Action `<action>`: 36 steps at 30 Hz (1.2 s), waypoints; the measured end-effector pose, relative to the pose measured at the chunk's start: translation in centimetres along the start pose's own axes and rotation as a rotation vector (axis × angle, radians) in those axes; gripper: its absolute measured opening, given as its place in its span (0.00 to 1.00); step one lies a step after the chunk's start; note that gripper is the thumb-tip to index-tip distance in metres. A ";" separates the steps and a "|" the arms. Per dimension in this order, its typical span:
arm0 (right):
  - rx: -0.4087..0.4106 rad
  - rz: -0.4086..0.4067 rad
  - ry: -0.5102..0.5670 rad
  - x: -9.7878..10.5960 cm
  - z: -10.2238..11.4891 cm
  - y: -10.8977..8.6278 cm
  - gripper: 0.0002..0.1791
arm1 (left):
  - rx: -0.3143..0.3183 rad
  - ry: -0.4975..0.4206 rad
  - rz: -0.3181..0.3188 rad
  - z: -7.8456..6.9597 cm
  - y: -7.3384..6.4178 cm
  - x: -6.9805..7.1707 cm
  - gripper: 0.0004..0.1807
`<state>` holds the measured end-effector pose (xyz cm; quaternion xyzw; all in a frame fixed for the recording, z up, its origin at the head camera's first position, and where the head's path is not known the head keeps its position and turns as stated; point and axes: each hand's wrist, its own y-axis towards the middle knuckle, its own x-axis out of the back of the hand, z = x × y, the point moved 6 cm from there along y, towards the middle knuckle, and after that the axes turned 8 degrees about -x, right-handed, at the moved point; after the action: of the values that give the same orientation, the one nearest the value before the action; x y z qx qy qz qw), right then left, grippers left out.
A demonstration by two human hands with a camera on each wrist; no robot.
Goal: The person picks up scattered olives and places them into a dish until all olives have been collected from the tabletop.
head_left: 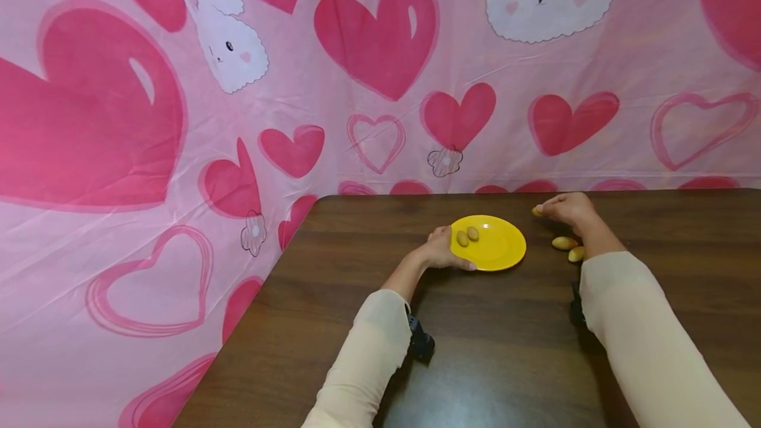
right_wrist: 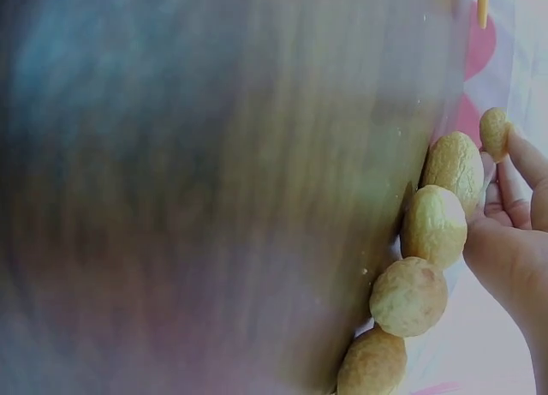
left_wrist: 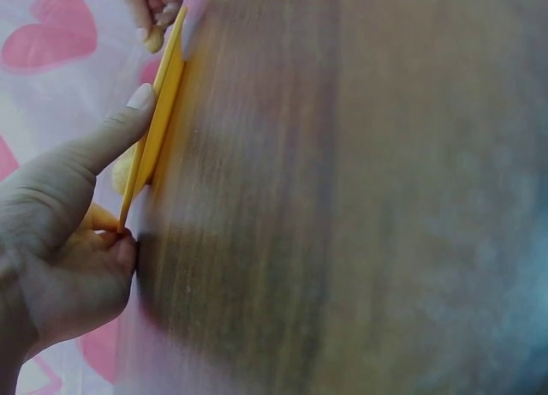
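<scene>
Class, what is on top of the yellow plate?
Two small potato-like pieces lie on the yellow plate, near the left hand. That hand covers part of the plate's edge from view.

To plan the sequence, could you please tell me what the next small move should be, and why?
Probably move the potato in the right grip onto the plate: two potatoes lie there, and the left grip holds the plate.

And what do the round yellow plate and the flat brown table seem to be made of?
Round yellow plate: probably glossy plastic, showing a glint and thin rim. Flat brown table: perhaps satin wood or laminate, showing streaky grain and soft reflections.
</scene>
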<state>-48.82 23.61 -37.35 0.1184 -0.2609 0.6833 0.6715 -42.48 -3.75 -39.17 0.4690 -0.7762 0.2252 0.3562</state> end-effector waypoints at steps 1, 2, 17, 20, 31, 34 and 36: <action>0.022 0.007 -0.014 -0.1 0.2 0.0 0.30 | -0.002 -0.001 0.000 0.0 0.0 0.0 0.51; 0.038 0.014 -0.021 -0.2 0.4 0.0 0.30 | 0.000 -0.005 -0.001 0.0 0.0 0.0 0.51; 0.141 0.115 0.000 -3.2 3.5 -0.7 0.23 | 0.017 -0.004 0.000 0.0 -0.1 0.1 0.52; 0.162 0.130 0.007 -3.7 4.0 -1.0 0.22 | 0.022 -0.001 0.001 0.0 -0.1 0.1 0.53; 0.165 0.177 0.010 -6.0 5.2 -0.7 0.20 | 0.028 -0.012 0.005 -0.1 -0.2 0.1 0.51; 0.160 0.184 -0.003 -6.7 5.4 -0.7 0.20 | 0.036 -0.009 0.011 0.0 -0.2 0.1 0.51; 0.148 0.184 -0.023 -7.1 5.5 -0.7 0.20 | 0.041 -0.012 0.013 0.0 -0.3 0.1 0.51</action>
<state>-48.64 14.65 -36.20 0.1512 -0.2273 0.7582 0.5921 -42.25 -3.93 -39.09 0.4725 -0.7765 0.2406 0.3405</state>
